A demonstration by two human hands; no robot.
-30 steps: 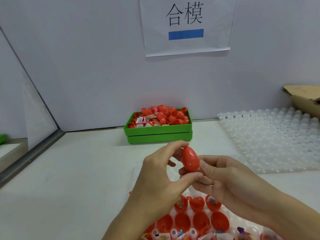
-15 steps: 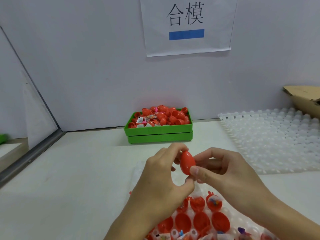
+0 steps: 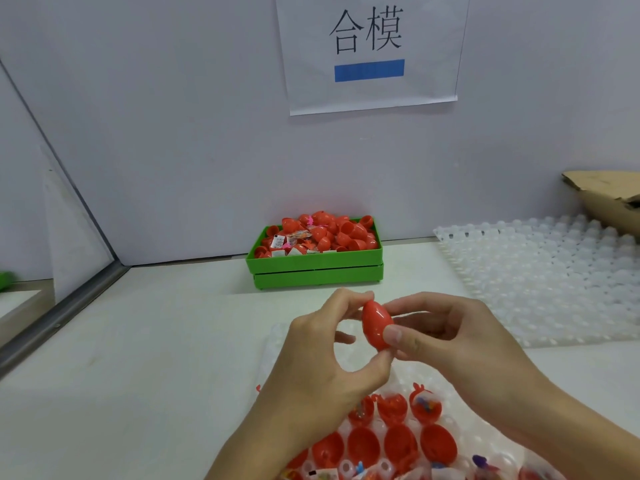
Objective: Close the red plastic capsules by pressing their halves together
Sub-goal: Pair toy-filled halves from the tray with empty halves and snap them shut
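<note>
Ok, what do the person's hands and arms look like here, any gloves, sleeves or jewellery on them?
Both are bare. The left hand and right hand wear no gloves, and no rings show on the fingers. No watch or band is visible at either wrist, and both forearms are uncovered down to the frame edge, with no sleeve in view. Fingernails look short and unpainted.

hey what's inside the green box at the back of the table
The green box is heaped with red capsule pieces, with a few small printed packets and pink bits among them. Whatever lies beneath the top layer is covered.
</note>
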